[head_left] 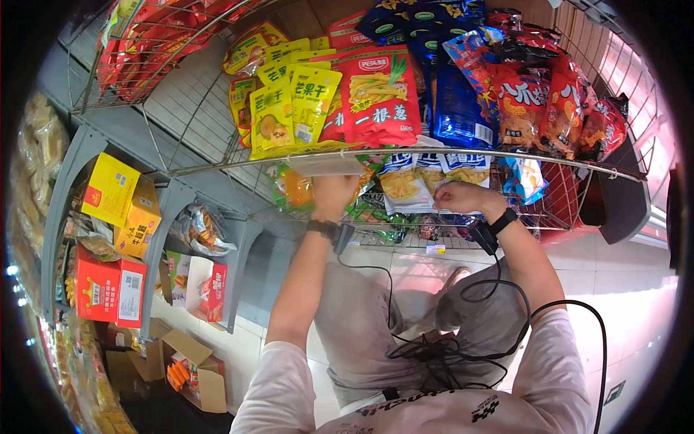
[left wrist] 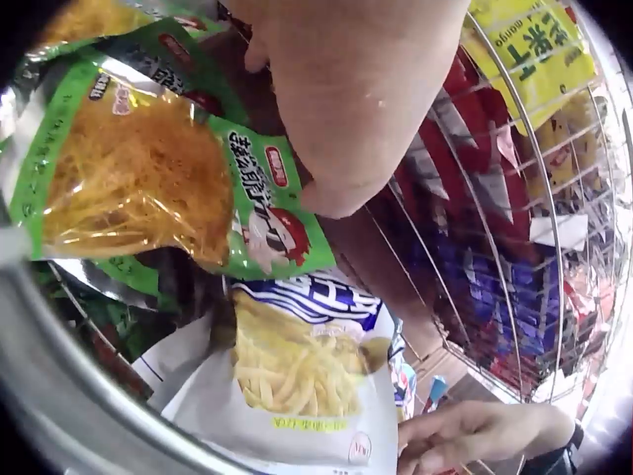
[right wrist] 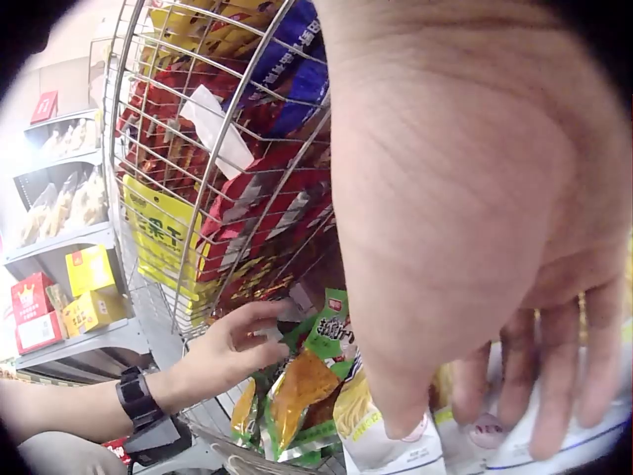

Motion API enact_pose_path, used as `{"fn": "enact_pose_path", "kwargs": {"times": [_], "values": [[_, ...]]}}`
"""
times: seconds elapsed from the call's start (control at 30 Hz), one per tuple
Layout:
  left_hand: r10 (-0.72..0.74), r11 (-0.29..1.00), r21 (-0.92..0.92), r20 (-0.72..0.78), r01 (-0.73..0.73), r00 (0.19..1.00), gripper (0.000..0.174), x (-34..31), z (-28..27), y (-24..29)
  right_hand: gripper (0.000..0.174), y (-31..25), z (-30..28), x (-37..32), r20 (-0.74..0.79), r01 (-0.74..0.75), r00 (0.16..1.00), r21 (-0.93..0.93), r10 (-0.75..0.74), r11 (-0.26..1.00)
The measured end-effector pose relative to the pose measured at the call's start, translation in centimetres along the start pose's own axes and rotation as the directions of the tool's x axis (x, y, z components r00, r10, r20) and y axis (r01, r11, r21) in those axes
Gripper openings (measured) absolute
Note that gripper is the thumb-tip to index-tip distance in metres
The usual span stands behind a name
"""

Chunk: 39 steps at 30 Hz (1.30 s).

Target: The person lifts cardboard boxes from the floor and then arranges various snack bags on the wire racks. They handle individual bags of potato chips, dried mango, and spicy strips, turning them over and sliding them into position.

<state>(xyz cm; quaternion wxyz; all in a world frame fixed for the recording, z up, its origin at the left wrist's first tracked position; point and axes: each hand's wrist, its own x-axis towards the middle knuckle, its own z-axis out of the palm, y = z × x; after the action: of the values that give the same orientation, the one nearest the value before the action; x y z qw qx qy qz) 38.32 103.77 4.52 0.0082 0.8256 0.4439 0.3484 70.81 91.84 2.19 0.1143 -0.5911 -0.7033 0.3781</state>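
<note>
My left hand (head_left: 334, 192) is under the wire rim, beside green-edged packets of orange snack (left wrist: 138, 178). Seen from the right wrist, this left hand (right wrist: 232, 346) has loosely bent, spread fingers and holds nothing visible; its fingertips are near the green packets (right wrist: 302, 396). My right hand (head_left: 466, 197) is at the row of white noodle-like snack packets (head_left: 405, 184). In the right wrist view the right hand (right wrist: 465, 218) has its fingers extended down over the white packets (right wrist: 396, 445), thumb against one. A white packet (left wrist: 307, 386) stands upright between the hands.
An upper wire basket (head_left: 238, 165) overhangs both hands, holding yellow mango packets (head_left: 273, 119), red packets (head_left: 376, 94) and blue packets (head_left: 463, 101). Grey shelves with boxes (head_left: 108, 289) stand at left. Black cables (head_left: 448, 354) hang across the lap.
</note>
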Motion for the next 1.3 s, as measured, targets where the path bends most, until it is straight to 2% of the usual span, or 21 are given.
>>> {"fn": "enact_pose_path", "kwargs": {"times": [0.1, 0.13, 0.2, 0.23, 0.37, 0.57, 0.67, 0.73, 0.87, 0.93, 1.07, 1.13, 1.23, 1.3], "values": [[0.001, 1.000, 0.013, 0.230, -0.004, 0.973, 0.066, 0.0, -0.1, 2.7, 0.046, -0.1, -0.1, 0.0, 0.011, -0.031, 0.999, -0.013, 0.031, 0.999], [0.006, 1.000, 0.005, 0.231, -0.007, 0.973, 0.066, -0.3, 0.2, 2.7, 0.046, -0.3, -0.2, 0.0, 0.021, -0.037, 0.999, -0.015, 0.038, 0.999], [0.054, 0.984, 0.154, 0.238, -0.093, 0.970, 0.074, -1.2, 1.1, 1.8, 0.046, -0.2, -0.2, -0.1, 0.018, -0.050, 0.999, -0.011, 0.050, 0.999], [0.014, 0.976, 0.205, 0.282, -0.074, 0.959, 0.082, -1.7, 1.6, 1.0, 0.046, 0.2, 0.1, 0.2, 0.017, -0.035, 0.999, -0.011, 0.035, 0.999], [-0.025, 0.964, 0.258, 0.327, -0.063, 0.945, 0.084, -1.7, 2.3, -0.5, 0.047, 0.5, 0.3, 0.4, 0.014, -0.029, 0.999, -0.001, 0.029, 1.000], [-0.109, 0.955, 0.297, 0.305, 0.014, 0.946, 0.076, -1.7, 2.1, -1.0, 0.047, 0.3, 0.1, 0.2, 0.007, -0.032, 0.999, -0.008, 0.032, 0.999], [-0.142, 0.976, 0.198, 0.273, 0.089, 0.951, 0.073, -1.5, 1.1, -0.8, 0.041, 0.1, 0.1, 0.0, 0.003, -0.019, 1.000, -0.035, 0.019, 0.999], [-0.251, 0.964, 0.151, 0.241, 0.219, 0.937, 0.070, -1.3, 0.4, -0.7, 0.041, 0.2, 0.1, 0.0, 0.004, -0.013, 1.000, -0.033, 0.013, 0.999], [-0.272, 0.961, 0.107, 0.198, 0.255, 0.942, 0.065, -1.8, 0.6, -2.6, 0.041, -0.1, -0.1, 0.0, 0.035, 0.005, 0.999, -0.054, -0.003, 0.999], [-0.178, 0.975, 0.131, -0.038, 0.181, 0.983, 0.033, -2.1, 0.9, -3.0, 0.041, 0.0, -0.1, 0.1, 0.032, 0.008, 0.999, -0.057, -0.006, 0.998], [-0.145, 0.981, 0.122, -0.054, 0.151, 0.988, 0.034, -1.8, 0.3, -2.8, 0.042, 0.1, 0.1, 0.2, 0.005, -0.009, 1.000, -0.022, 0.009, 1.000], [-0.293, 0.955, 0.109, 0.202, 0.275, 0.935, 0.065, -1.3, -0.7, -2.2, 0.041, -0.2, -0.1, 0.0, 0.011, -0.016, 1.000, -0.027, 0.016, 1.000], [-0.345, 0.938, 0.068, 0.265, 0.339, 0.901, 0.065, -0.9, -1.5, -1.2, 0.042, -0.1, -0.1, 0.1, 0.041, 0.000, 0.999, -0.059, 0.003, 0.998], [-0.330, 0.944, 0.069, 0.265, 0.323, 0.906, 0.066, -1.0, -1.4, -1.2, 0.042, 0.0, 0.0, 0.2, 0.028, -0.022, 0.999, -0.043, 0.023, 0.999]]}}
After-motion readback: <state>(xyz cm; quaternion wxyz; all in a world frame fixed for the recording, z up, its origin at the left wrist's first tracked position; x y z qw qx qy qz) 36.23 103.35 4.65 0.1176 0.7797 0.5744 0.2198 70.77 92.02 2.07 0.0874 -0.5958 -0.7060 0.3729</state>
